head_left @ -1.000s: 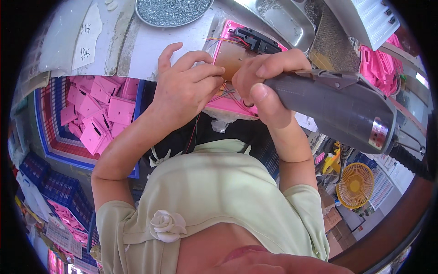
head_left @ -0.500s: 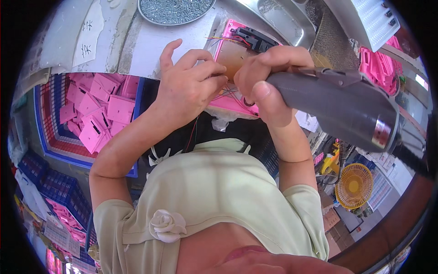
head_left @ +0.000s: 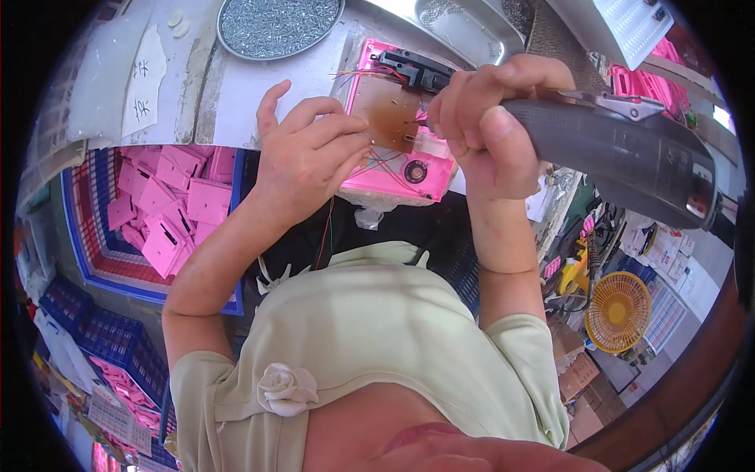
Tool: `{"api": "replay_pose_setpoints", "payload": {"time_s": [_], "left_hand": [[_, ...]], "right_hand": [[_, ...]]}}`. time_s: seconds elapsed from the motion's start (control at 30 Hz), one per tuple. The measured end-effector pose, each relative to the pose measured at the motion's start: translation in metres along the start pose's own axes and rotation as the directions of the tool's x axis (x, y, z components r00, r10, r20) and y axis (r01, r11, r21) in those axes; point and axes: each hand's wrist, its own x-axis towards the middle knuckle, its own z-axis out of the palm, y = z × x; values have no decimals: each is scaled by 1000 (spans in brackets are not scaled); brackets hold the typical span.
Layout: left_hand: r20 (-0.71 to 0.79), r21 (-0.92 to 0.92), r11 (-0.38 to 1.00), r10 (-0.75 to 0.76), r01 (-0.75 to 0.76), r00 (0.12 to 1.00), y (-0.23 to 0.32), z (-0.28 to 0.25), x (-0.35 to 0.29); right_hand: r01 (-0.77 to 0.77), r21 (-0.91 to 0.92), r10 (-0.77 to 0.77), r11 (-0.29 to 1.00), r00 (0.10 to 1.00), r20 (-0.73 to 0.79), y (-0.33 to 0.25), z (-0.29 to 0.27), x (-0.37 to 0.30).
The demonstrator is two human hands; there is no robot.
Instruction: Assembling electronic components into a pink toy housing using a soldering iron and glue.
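The left hand (head_left: 311, 153) pinches the edge of a brown rectangular circuit board (head_left: 387, 112) lying on a pink plastic casing (head_left: 401, 169) on the desk (head_left: 259, 90). Just beside it, the right hand (head_left: 484, 126) is clenched around a grey cylindrical power screwdriver (head_left: 621, 153).

Screw tray (head_left: 279, 27) behind — bare bench (head_left: 236, 102) leftward
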Motion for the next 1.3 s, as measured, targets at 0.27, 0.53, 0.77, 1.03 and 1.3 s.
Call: {"api": "replay_pose_setpoints", "payload": {"time_s": [0.27, 0.53, 0.77, 1.03, 1.3], "left_hand": [[5, -44, 999, -4, 4, 1000, -5, -3, -3], [-362, -661, 743, -197, -102, 911, 31, -51, 81], [-570, -627, 703, -122, -335, 812, 73, -51, 159], [-452, -651, 700, -44, -295, 891, 71, -53, 146], [-321, -641, 731, 23, -235, 947, 38, -79, 94]], "right_hand": [[9, 20, -10, 1000, 998, 60, 14, 13, -13], [-74, -269, -2, 960, 962, -272, 9, 30, 29], [-20, -180, -19, 983, 977, -213, 7, 28, 48], [133, -268, -158, 954, 985, -74, 8, 28, 23], [63, -250, -57, 966, 998, 29, 8, 21, -2]]}}
